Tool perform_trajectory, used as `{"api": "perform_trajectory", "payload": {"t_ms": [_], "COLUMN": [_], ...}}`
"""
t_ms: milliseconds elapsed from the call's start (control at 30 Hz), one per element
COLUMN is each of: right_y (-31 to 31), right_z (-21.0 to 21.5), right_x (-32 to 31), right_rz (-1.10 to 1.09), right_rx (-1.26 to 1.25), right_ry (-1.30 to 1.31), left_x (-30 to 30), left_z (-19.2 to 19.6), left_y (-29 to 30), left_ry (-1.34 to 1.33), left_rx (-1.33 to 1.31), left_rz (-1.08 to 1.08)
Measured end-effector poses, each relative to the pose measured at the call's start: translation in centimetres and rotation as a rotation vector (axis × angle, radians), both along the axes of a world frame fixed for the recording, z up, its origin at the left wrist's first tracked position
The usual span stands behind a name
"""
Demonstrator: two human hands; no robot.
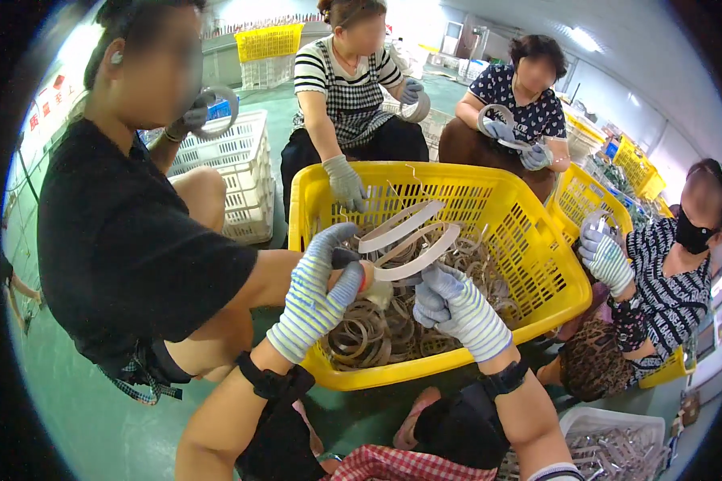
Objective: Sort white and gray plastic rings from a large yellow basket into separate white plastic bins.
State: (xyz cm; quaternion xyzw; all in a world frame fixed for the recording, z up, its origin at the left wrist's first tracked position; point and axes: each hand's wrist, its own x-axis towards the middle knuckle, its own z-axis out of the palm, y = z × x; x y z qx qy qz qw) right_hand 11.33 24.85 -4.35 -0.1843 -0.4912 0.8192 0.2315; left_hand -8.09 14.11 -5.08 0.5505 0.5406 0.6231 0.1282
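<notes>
Over the yellow basket (445,377) I hold up two pale, flat metal bands bent into open loops. The upper band (401,227) lies just beyond the lower band (419,256). My left hand (317,289), in a striped glove with grey fingertips, is closed at their left ends; its exact grip is partly hidden. My right hand (464,313), gloved alike, is closed on the lower band from below, its fingers curled. Beneath both hands, many similar loops (361,337) lie tangled in the basket.
Several co-workers sit round the basket. The arm (269,276) of the person at left reaches in behind my left hand; another gloved hand (345,183) dips in from the far side. White crates (245,184) stand stacked at left; a white bin (618,421) of metal pieces sits lower right.
</notes>
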Motion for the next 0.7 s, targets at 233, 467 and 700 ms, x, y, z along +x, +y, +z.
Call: {"api": "perform_trajectory", "payload": {"t_ms": [233,467,700], "right_y": [1.0,3.4,4.9], "right_z": [0.4,0.5,0.4], "right_x": [0.3,0.4,1.0], "right_rz": [0.117,-0.166,-0.577], "right_rx": [0.068,-0.039,-0.116], "right_ry": [0.051,0.357,0.298], "left_x": [0.1,0.3,1.9], "left_z": [1.1,-0.8,-2.8], "left_y": [0.8,1.4,3.4], "left_ry": [0.025,-0.032,0.002], "left_rx": [0.002,-0.156,-0.643], "left_rz": [-0.097,-0.226,-0.459]}}
